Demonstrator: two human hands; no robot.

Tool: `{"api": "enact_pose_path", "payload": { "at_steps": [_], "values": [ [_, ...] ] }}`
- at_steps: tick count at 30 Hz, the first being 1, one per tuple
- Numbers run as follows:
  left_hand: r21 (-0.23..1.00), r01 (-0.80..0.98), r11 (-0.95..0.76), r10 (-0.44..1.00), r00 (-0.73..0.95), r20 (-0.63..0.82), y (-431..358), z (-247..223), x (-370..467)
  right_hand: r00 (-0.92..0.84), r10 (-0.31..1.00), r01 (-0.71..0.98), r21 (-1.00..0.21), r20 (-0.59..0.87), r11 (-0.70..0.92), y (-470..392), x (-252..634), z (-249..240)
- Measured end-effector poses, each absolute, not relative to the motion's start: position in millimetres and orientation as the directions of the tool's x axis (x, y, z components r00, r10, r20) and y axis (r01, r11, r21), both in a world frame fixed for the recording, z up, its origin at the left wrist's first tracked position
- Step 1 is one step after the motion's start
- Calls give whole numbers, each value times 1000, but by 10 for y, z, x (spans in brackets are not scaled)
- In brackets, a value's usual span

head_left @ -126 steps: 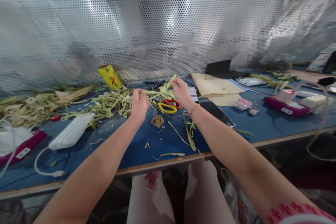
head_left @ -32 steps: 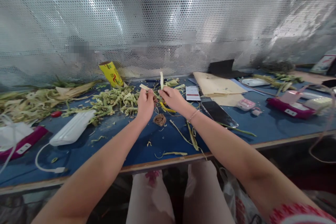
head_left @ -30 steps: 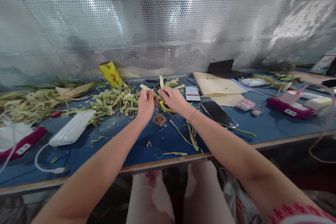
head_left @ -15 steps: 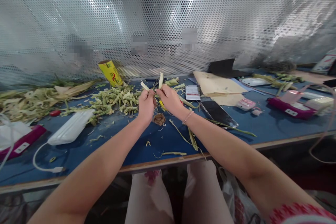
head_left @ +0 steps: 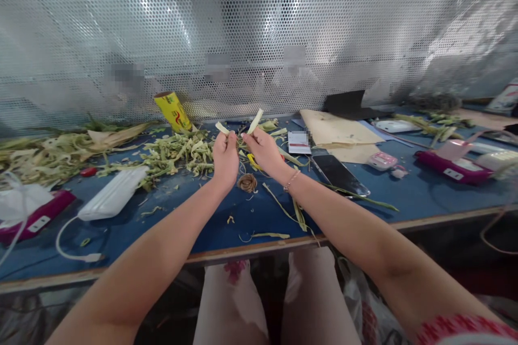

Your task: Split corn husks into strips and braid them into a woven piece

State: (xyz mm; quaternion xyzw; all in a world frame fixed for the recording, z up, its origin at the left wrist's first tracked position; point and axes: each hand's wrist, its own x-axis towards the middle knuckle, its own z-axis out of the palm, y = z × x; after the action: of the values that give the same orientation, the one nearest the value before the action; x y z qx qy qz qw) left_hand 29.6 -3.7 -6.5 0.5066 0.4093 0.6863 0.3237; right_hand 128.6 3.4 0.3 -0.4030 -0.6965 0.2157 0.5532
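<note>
Over the blue table, my left hand (head_left: 225, 157) pinches a short pale strip (head_left: 222, 128) that pokes out above its thumb. Close beside it, my right hand (head_left: 263, 150) is closed on another pale green strip (head_left: 256, 120), which points up and to the right. Whether the two strips are joined between the fingers cannot be made out. Just below the hands lies a brown coil (head_left: 246, 183). Something yellow (head_left: 253, 162) shows beneath my right hand. Behind and left of my left hand is a pile of curled green strips (head_left: 182, 152).
A yellow can (head_left: 173, 112) leans by the perforated metal screen (head_left: 251, 27). On the right lie a phone (head_left: 340, 174), brown paper (head_left: 338, 128) and a pink case (head_left: 381, 160). At left are a white power bank (head_left: 113, 194) and a magenta-sided box (head_left: 52, 214). Loose strips lie near the front edge.
The strip at my right hand now leans further right. My hands have moved slightly apart at the fingertips, and the whole view has shifted a little.
</note>
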Motion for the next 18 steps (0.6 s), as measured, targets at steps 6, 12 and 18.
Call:
{"api": "enact_pose_path", "payload": {
  "at_steps": [6, 12, 18],
  "values": [
    [897, -17, -442, 869, -255, 424, -84, -21, 307, -70, 787, 243, -755, 612, 609, 106, 1327, -9],
    [894, -71, -443, 880, -225, 419, -65, -41, 295, -64, 803, 191, -782, 593, 593, 111, 1329, -8],
    [930, -184, -319, 946, -121, 301, 31, -34, 200, -59, 881, 70, -878, 470, 474, 213, 1370, -118]
  ]
}}
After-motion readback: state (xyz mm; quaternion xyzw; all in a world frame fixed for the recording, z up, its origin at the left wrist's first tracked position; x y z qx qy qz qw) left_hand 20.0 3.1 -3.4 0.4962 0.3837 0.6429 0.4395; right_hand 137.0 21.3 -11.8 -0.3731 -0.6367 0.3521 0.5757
